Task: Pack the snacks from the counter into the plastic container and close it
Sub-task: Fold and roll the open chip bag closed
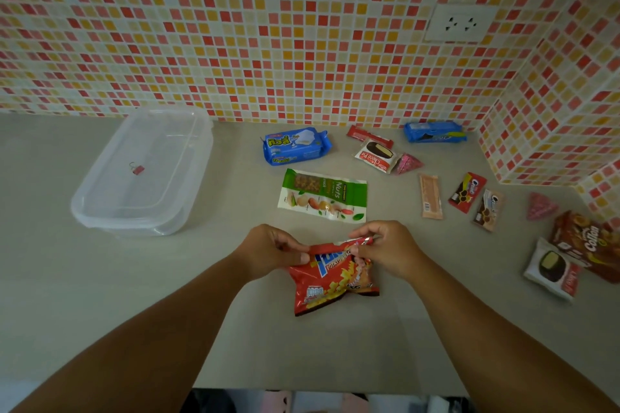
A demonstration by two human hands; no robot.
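Observation:
A red snack bag (pixel 330 282) lies on the grey counter (pixel 100 295) in front of me, its top edge folded over. My left hand (pixel 268 250) pinches the fold at its left end and my right hand (pixel 382 250) pinches it at the right end. The clear plastic container (pixel 100 198) stands at the back left with its lid on top and a small red binder clip (pixel 137 168) lying on the lid. Other snacks lie spread to the right: a green nuts pouch (pixel 323 195), a blue wafer pack (pixel 295 145) and a choco pie (pixel 377 154).
Further right lie a blue cookie pack (pixel 433 132), a red bar (pixel 360 134), a peach bar (pixel 430 196), two small cookie sachets (pixel 467 192), pink triangle packets (pixel 540 206), a brown Collon box (pixel 590 241) and another choco pie (pixel 552 270). Tiled walls close the back and right.

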